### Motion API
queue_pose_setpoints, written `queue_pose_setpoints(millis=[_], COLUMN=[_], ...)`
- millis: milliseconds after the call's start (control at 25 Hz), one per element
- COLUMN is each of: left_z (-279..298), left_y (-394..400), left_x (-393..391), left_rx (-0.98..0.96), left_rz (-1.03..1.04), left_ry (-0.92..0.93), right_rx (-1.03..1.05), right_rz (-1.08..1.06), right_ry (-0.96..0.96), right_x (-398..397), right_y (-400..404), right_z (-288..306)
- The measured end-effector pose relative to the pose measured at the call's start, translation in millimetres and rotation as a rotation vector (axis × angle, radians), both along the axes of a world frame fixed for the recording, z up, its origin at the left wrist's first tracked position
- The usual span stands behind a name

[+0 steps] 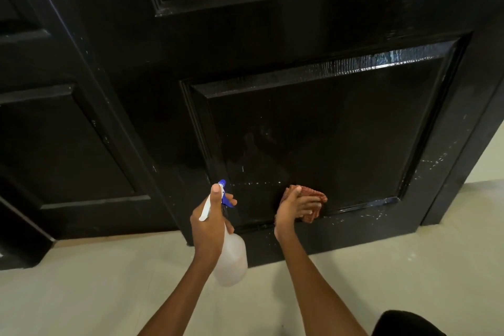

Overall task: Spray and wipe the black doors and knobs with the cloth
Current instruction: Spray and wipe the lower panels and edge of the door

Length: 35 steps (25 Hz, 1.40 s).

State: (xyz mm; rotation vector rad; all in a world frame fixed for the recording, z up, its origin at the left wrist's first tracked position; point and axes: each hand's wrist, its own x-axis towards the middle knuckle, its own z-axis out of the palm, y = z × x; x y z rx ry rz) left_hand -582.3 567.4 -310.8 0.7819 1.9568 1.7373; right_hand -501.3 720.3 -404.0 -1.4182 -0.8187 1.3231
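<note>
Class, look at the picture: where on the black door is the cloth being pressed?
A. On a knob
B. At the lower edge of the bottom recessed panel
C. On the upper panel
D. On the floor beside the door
B: the right hand presses the reddish-brown cloth against the lower edge of the bottom recessed panel, while the left hand holds the spray bottle.

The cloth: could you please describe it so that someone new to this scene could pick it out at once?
Start at the black door and drop to the bottom edge of its lower recessed panel. There the right hand presses a crumpled reddish-brown cloth against the wood. It is the only soft, warm-coloured thing; the left hand holds a translucent spray bottle.
</note>
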Motion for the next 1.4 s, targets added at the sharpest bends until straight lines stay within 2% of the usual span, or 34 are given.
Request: queue_pose_setpoints(millis=[120,280,400,480,560,640,760,880,1000,1120,1200,1280,1400], left_z=[2.6,12.3,15.8,14.8,12.9,7.8,-3.3,-14.2,-18.0,-14.8,-9.1,-3.1,6.3], left_y=[-2.4,-2.1,0.7,1.3,1.3,1.0,0.0,-3.2,-6.2,-6.2,-4.8,-2.5,-2.0], left_x=[-3.8,-5.4,-1.8,2.1,3.6,4.0,4.9,5.5,9.6,14.3,15.6,13.5,8.4], left_rx=[0.0,0.05,0.065,0.072,0.066,0.046,-0.001,-0.032,-0.032,-0.013,0.0,0.015,0.009], left_rz=[0.047,0.103,0.1,0.101,0.106,0.101,0.105,0.127,0.133,0.118,0.122,0.106,0.094], left_ry=[0.011,-0.036,-0.049,-0.053,-0.048,-0.041,-0.031,-0.05,-0.085,-0.097,-0.108,-0.103,-0.094], right_rx=[0.337,1.002,1.403,1.615,1.695,1.66,1.561,1.488,1.575,1.572,1.482,1.368,1.337], right_rz=[0.148,0.241,0.259,0.378,0.642,0.894,1.131,1.18,1.011,0.649,0.277,0.015,-0.066], right_ry=[-0.217,-0.689,-1.12,-1.375,-1.561,-1.69,-1.862,-1.86,-1.788,-1.59,-1.37,-1.224,-1.194], right_x=[-23.0,-23.8,-0.4,23.0,50.6,74.7,90.4,92.4,91.6,81.9,73.1,73.1,70.7], right_y=[-16.5,1.0,32.5,48.7,60.1,66.4,63.0,60.2,61.5,63.4,70.7,80.7,83.9], right_z=[51.7,105.5,106.1,72.4,24.0,-25.3,-85.4,-112.0,-92.6,-17.9,49.6,97.4,114.6])
